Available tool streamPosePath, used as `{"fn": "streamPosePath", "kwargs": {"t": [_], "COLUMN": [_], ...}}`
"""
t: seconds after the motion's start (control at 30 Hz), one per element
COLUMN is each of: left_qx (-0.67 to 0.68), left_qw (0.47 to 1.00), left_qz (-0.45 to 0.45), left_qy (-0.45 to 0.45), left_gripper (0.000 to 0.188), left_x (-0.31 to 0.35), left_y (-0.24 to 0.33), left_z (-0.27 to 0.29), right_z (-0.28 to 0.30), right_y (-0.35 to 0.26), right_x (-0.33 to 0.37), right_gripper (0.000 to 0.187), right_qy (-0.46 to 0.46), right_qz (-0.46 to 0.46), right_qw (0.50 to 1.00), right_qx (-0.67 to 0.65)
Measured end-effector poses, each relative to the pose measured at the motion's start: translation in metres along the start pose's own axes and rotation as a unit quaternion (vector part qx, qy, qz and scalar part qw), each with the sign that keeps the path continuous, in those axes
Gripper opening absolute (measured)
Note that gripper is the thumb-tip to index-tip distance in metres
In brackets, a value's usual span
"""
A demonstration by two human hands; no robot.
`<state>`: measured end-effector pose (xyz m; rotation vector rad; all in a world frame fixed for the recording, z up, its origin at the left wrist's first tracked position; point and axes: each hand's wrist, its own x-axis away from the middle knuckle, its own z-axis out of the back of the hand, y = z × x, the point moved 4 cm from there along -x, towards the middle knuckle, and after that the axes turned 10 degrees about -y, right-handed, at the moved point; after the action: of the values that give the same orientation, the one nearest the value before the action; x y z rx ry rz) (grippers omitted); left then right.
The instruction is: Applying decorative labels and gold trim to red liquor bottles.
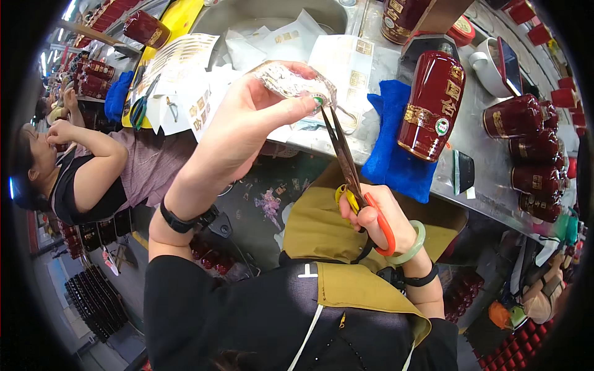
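A: Which item are you listing first?
B: The metal bench (492, 166), which is spanning the far side. At right, a blue cloth (390, 148) is lying on it beneath a dark red bottle (433, 102).
A: Is that bottle looking finished?
B: It is showing gold ornament and a round label (442, 127) near its base, so I am judging its decoration largely done. Farther right, more red bottles (513, 117) are waiting; I cannot tell whether they are bearing such labels.
A: And the hands?
B: They are working apart. The right hand (387, 216) is gripping scissors (350, 173) by the handles; the left hand (244, 114) is pinching a clear film (281, 79), left of the bottle.
A: The smallest item?
B: A green-edged emblem (318, 99) is showing beside the left thumb, at the blade tips. Trimming is probably going on; whether the piece is coming free, I cannot tell.
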<state>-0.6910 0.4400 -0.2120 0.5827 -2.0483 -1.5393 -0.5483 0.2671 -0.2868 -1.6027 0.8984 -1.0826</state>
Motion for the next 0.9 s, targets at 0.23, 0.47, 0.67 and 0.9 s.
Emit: {"fn": "streamPosePath", "kwargs": {"t": [0.23, 0.47, 0.67, 0.9], "left_qx": [0.045, 0.016, -0.048, -0.015], "left_qw": [0.997, 0.993, 0.987, 0.989], "left_qz": [0.061, 0.116, 0.140, 0.148], "left_qy": [-0.025, -0.031, -0.064, -0.012], "left_gripper": [0.040, 0.045, 0.043, 0.038], "left_x": [0.003, 0.003, -0.001, 0.000], "left_y": [0.009, 0.019, 0.013, 0.008], "left_z": [0.005, -0.001, 0.007, 0.005], "right_z": [0.000, 0.002, 0.004, 0.001], "right_y": [-0.003, -0.011, -0.006, -0.005], "right_x": [-0.001, 0.001, 0.002, 0.002], "right_gripper": [0.079, 0.059, 0.059, 0.066], "right_qy": [-0.010, 0.003, 0.027, 0.031], "right_qz": [0.009, -0.013, -0.031, -0.003], "right_qw": [1.000, 0.997, 0.998, 1.000], "right_qx": [-0.001, 0.077, 0.054, -0.001]}}
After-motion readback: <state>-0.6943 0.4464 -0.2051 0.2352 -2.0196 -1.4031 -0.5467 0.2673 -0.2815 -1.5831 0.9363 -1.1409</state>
